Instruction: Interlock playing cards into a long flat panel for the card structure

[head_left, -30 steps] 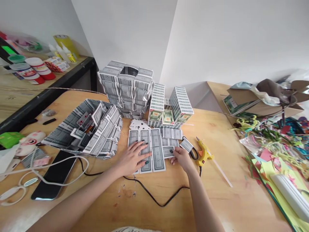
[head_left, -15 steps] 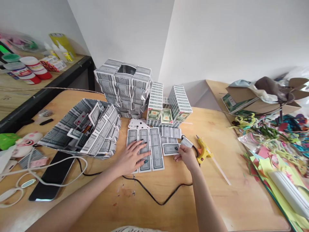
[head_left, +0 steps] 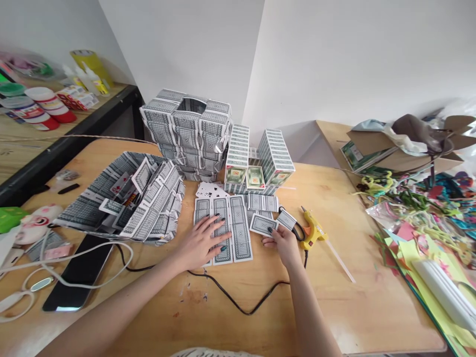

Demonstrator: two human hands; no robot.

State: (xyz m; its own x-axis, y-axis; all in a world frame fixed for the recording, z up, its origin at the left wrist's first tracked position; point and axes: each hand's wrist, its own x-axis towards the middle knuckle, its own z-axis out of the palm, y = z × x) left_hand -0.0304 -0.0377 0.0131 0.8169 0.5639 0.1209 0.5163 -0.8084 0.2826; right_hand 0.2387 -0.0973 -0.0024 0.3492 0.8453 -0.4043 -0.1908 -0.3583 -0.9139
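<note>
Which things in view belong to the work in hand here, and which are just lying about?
In the work:
laid-out cards under the left hand
single card held by the right hand
yellow glue gun, probably, being close by

Apparently just lying about:
phone
pink-and-white toy
cardboard box
red-and-white tubs

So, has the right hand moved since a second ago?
Yes, slightly rightward: the right hand is now closer to the yellow glue gun, which hasn't moved.

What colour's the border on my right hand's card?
The card is edged in white, best seen in head view.
</note>
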